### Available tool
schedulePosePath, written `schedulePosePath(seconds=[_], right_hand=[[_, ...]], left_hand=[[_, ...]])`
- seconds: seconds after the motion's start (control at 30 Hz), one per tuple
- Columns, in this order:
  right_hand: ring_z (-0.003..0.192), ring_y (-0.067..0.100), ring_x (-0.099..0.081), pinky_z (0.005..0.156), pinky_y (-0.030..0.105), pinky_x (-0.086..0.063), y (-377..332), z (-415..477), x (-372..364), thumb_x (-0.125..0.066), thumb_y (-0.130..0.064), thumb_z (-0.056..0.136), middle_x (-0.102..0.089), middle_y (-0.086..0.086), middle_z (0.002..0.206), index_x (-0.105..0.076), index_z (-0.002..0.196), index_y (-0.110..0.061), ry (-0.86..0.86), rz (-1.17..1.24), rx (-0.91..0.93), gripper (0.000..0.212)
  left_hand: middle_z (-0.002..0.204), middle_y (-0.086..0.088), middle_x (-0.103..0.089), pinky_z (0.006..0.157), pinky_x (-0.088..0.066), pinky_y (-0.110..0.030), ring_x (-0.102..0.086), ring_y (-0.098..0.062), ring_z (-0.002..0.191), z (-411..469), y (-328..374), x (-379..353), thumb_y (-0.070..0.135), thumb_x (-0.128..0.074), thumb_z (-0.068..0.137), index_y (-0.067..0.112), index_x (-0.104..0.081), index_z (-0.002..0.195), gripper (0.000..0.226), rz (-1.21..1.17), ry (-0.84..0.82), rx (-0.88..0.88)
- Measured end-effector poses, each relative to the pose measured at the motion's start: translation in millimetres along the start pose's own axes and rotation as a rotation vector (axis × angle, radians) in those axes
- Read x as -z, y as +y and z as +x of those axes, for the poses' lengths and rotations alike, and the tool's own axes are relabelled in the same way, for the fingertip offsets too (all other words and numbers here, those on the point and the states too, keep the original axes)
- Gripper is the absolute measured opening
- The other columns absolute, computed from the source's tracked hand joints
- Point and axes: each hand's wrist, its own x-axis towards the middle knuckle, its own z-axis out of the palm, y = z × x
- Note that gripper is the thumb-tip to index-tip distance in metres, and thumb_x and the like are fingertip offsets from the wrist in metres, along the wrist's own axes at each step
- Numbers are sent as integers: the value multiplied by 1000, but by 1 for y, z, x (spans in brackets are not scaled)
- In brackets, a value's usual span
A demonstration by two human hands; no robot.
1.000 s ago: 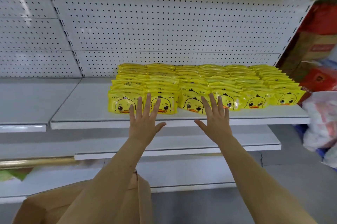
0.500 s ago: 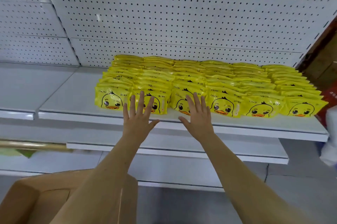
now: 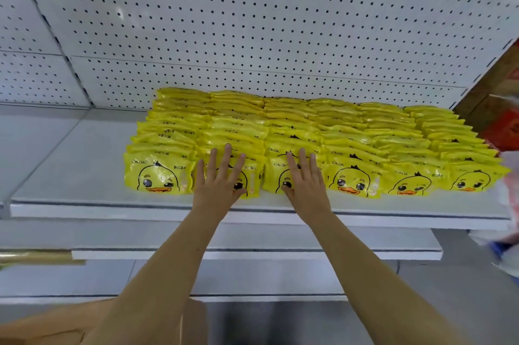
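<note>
Both hands have pushed further in since half a second ago and now reach higher over the front row. At the centre of the frame, the left hand (image 3: 217,181) lies flat, fingers straight and spread, against the second pack (image 3: 254,174) from the left, gripping nothing. Just right of it, the right hand (image 3: 306,184) is equally flat and released on the third pack (image 3: 273,176). These belong to the yellow duck packs (image 3: 351,131), standing in six tight rows on the white shelf (image 3: 70,176) below the pegboard (image 3: 252,21). Part of a cardboard box (image 3: 42,328) shows at the lower left.
</note>
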Motion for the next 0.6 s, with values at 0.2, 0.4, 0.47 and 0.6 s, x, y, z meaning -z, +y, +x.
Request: schedulePosePath(seconds=[0.2,0.4,0.47,0.6], right_hand=[[144,36,-7,114,49,-19,7,4,-7,-60,-46,88,-8,11,158,-16,151,-23,107,-84,32,80],[139,34,-30,104,62,-32,13,18,-15,-62,-64,76,-30,7,153,-28,147,-25,287,-357,52,88],[139,34,-31,103,62,-34,16,29,-16,-63,-64,74,-31,6,153,-28,147,-26,314,-374,56,89],[140,36,-29,103,64,-32,23,42,-22,-63,-62,76,-29,7,154,-28,148,-26,330,-336,86,88]], left_hand=[[152,-10,-31,101,-33,-62,-32,-40,136,10,-11,-18,83,-43,70,28,-23,148,97,-3,31,-105],[152,-9,-30,102,-31,-63,-33,-39,136,18,-7,-26,85,-45,64,29,-18,148,105,43,53,-116],[150,-8,-33,101,-32,-63,-36,-39,134,25,-7,-29,86,-49,59,29,-19,148,109,47,64,-113],[150,-9,-33,101,-32,-64,-35,-40,134,32,-6,-39,84,-50,59,30,-19,148,109,38,55,-118]])
